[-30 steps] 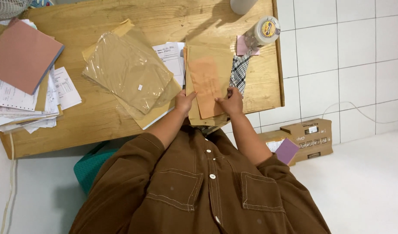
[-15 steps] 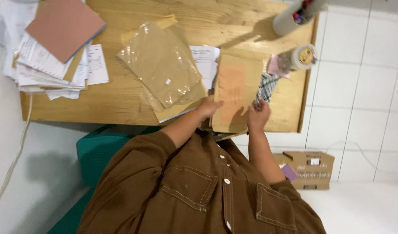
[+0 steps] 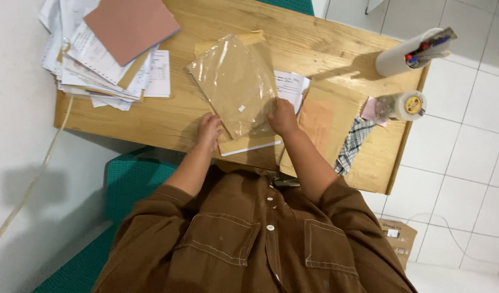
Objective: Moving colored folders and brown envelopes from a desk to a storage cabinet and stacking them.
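A clear plastic sleeve [image 3: 236,84] lies on a stack of brown envelopes on the wooden desk [image 3: 173,116]. My left hand [image 3: 209,129] rests at the stack's near left corner, fingers on its edge. My right hand [image 3: 283,117] presses on the sleeve's near right corner. To the right lies another brown envelope pile with an orange sheet [image 3: 316,120] on top, touched by neither hand.
A heap of papers under a pink board [image 3: 127,24] sits at the desk's far left. A checked cloth [image 3: 352,144], a tape roll [image 3: 409,104] and a white pen cup [image 3: 398,57] stand at the right. A green chair seat [image 3: 130,176] is below the desk; a cardboard box [image 3: 396,239] is on the tiled floor.
Both hands left the orange sheet and its envelope pile and moved left to the plastic-covered stack. The view swung, so the desk now sits tilted in the frame.
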